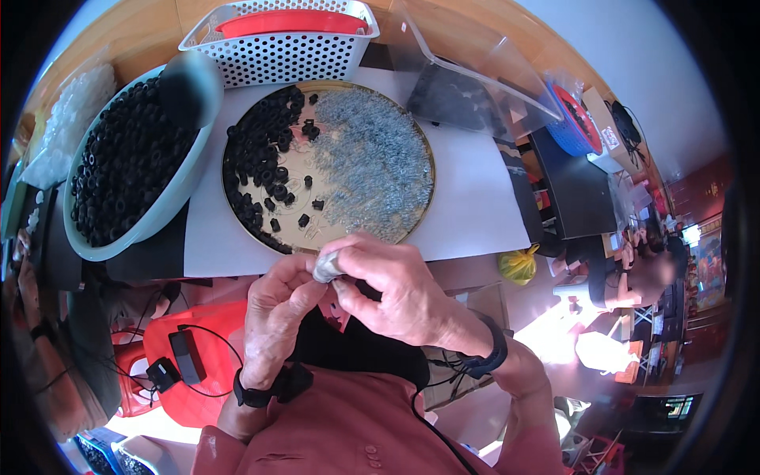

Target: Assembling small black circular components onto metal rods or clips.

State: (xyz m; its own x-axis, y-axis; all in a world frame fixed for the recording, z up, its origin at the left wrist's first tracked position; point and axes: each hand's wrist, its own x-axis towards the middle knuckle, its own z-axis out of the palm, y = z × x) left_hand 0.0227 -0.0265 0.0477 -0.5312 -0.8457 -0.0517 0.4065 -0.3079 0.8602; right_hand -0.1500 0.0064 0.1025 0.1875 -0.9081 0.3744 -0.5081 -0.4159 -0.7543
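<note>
My left hand [277, 313] and my right hand [392, 293] meet just off the near rim of a round golden tray [297, 226]. Fingertips of both are pinched together, and what lies between them is too small or hidden to name. A pale grey cover or wrap [326, 266] shows at the right hand's fingertips; whether it is worn or held is unclear. On the tray's left side lie many small black ring-shaped parts [265, 142]. A heap of tiny silvery, see-through pieces [372, 166], perhaps springs, covers its right side.
A pale green tub [170, 210] full of black parts stands left. Behind the tray are a white perforated basket [293, 59] and a clear plastic bin [475, 95]. A red stool [214, 340] with black devices stands lower left. Other people [633, 273] sit far right.
</note>
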